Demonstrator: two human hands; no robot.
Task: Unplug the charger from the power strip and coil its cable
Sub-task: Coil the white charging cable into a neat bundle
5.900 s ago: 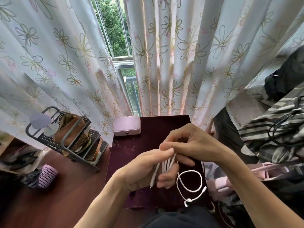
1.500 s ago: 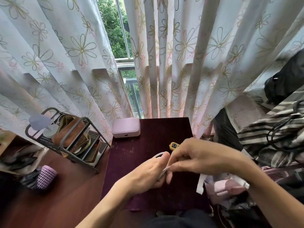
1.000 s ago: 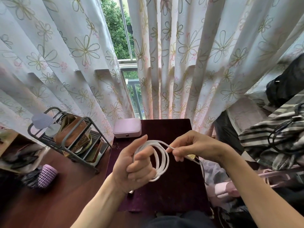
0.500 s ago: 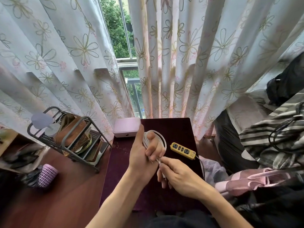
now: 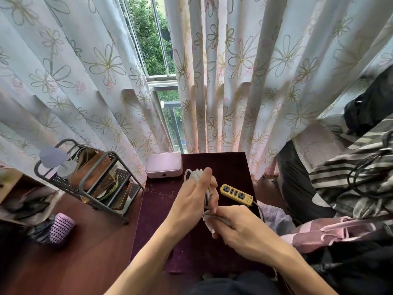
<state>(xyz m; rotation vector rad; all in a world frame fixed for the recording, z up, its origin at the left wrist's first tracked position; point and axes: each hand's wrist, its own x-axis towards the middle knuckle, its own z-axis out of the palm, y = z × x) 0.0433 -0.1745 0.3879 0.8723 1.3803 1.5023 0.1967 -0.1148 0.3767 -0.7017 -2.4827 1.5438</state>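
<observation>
My left hand grips a white charger cable coil above the dark purple table; white loops stick out past my thumb and fingers. Just below it, my right hand pinches the loose end of the same cable, whose tip pokes out near my fingers. The yellow power strip lies on the table just right of my left hand, its sockets bare, with a grey cord running off to the right.
A pink box sits at the table's back left corner. A metal rack with bags stands on the floor at left, a pink mesh item below it. Flowered curtains hang behind. Bedding and clothes pile at right.
Earlier both hands wound the cable into loops around my left hand. In the last half second my right hand slid slightly lower and right, still holding the cable's end; the coil stays in my left.
</observation>
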